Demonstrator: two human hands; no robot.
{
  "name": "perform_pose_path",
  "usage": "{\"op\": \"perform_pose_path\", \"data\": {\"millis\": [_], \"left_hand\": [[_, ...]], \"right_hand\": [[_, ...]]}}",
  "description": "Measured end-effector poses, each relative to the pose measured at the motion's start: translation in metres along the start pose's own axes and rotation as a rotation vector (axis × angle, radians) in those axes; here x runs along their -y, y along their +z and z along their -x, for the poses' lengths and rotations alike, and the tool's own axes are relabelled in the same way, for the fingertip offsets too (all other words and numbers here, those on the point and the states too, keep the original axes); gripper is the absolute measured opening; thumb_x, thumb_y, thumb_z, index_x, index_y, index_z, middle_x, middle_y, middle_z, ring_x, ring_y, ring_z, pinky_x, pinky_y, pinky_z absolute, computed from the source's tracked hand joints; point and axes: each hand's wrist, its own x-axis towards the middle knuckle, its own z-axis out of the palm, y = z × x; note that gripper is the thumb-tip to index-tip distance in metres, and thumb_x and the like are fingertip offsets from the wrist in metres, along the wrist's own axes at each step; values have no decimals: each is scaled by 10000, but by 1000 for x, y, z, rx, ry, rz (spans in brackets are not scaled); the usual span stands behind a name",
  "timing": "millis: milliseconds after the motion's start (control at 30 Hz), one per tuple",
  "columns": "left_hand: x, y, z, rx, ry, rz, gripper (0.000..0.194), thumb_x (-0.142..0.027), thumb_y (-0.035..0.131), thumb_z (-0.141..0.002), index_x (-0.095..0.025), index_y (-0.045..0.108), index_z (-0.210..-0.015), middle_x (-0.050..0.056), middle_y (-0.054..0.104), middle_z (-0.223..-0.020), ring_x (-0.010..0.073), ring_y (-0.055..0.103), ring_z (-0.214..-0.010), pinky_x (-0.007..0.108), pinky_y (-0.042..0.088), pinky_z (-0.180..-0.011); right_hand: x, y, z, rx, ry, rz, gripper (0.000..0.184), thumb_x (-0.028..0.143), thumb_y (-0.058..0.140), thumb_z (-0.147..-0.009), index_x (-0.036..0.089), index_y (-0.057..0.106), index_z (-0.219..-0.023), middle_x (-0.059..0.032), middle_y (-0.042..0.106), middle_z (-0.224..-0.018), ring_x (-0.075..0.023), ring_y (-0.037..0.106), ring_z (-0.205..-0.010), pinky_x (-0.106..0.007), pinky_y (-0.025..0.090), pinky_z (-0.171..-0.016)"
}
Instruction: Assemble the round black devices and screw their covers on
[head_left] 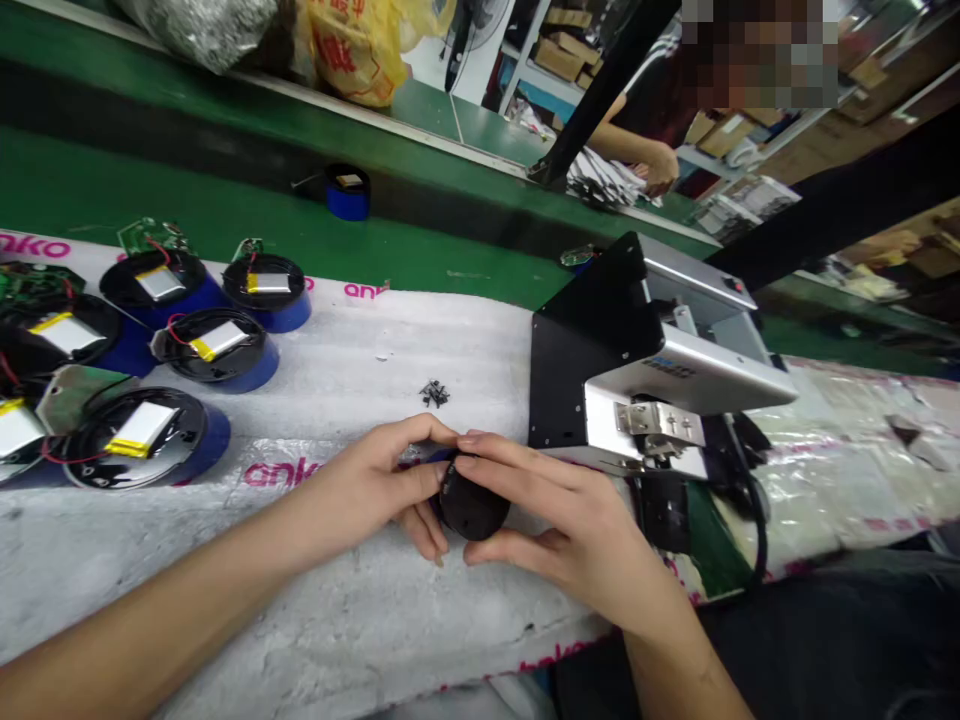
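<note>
Gripping the round black piece [476, 506] with left hand [396, 482] and right hand [574, 500] from opposite sides, over the bench [465, 268]; lying directly between both grips, showing no clear long axis, favouring neither hand.

Two-Handed Hold

A person's left hand [386, 480] and right hand [576, 505] hold a round black part [474, 508] over a pale mat [360, 355]. From there, small dark screws [434, 393] lie at 11 o'clock, blue housings [255, 373] bearing batteries [220, 340] at 10, a black-and-silver machine [585, 350] at 2, a co-worker's hand [661, 168] at 1.
</note>
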Motion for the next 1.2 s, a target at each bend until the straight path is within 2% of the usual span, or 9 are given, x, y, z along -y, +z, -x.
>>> {"op": "perform_pose_path", "data": {"millis": [200, 400, 600, 700, 767, 867, 1000, 1100, 1200], "left_hand": [[-2, -18, -1, 173, -28, 176, 207, -196, 614, -914, -168, 591, -1118, 35, 745, -771, 167, 759, -669, 274, 614, -680], [-1, -17, -1, 160, -31, 218, 194, -162, 612, -895, -156, 599, -1089, 27, 726, -713, 160, 741, -619, 280, 611, -654], [-2, -19, -1, 149, -55, 225, 272, -149, 623, -861, -146, 604, -1132, 42, 735, -698, 179, 742, -614, 302, 609, -652], [-2, -20, 0, 139, -52, 195, 340, -172, 638, -850, -151, 599, -1186, 44, 738, -699, 184, 744, -631, 311, 609, -664], [-2, -19, 0, 152, -41, 152, 387, -202, 663, -843, -154, 588, -1219, 51, 745, -729, 184, 746, -663, 313, 611, -679], [-3, -9, 2, 80, -19, 29, 368, -255, 718, -830, -160, 586, -1160, 17, 713, -699, 159, 717, -621, 266, 599, -611], [-2, 6, 2, -41, -4, -59, 283, -290, 713, -854, -178, 584, -1079, -28, 681, -679, 131, 691, -546, 223, 580, -524], [-2, 9, 1, -12, 6, -45, 300, -284, 724, -854, -189, 619, -1119, -16, 725, -765, 129, 721, -591, 228, 603, -581], [-1, 8, 0, 0, 5, -19, 392, -270, 772, -816, -204, 625, -1173, -31, 732, -732, 124, 720, -582, 230, 611, -601]], "right_hand": [[0, -2, -10, 96, 38, 1, 629, 305, 786, -797, 216, 542, -1370, -49, 588, -1415, -150, 580, -1282, -205, 437, -1106], [3, -3, -8, 137, 52, 77, 637, 300, 742, -844, 224, 483, -1421, -41, 548, -1458, -129, 539, -1322, -201, 385, -1140], [4, -8, -14, 217, 78, 85, 634, 306, 744, -844, 257, 475, -1417, -10, 558, -1450, -124, 515, -1345, -217, 404, -1137], [4, -7, -15, 231, 61, 124, 639, 321, 753, -835, 253, 478, -1408, -5, 586, -1419, -138, 538, -1324, -300, 350, -1197], [4, -7, -15, 215, 38, 158, 640, 336, 755, -832, 253, 480, -1403, -9, 590, -1416, -163, 539, -1326, -386, 298, -1232], [3, -5, -12, 197, 45, 171, 624, 357, 751, -827, 254, 501, -1390, -13, 568, -1441, -202, 443, -1410, -443, 329, -1220], [4, -1, -5, 137, 67, 98, 584, 388, 702, -855, 231, 514, -1386, -16, 573, -1437, -172, 429, -1418, -374, 362, -1203], [5, 5, 0, 32, 77, 60, 573, 389, 681, -872, 197, 511, -1385, -38, 597, -1408, -148, 488, -1373, -323, 343, -1202], [6, 8, 5, -12, 46, 86, 551, 388, 655, -894, 181, 507, -1383, -56, 591, -1413, -140, 476, -1381, -301, 332, -1197]]}}
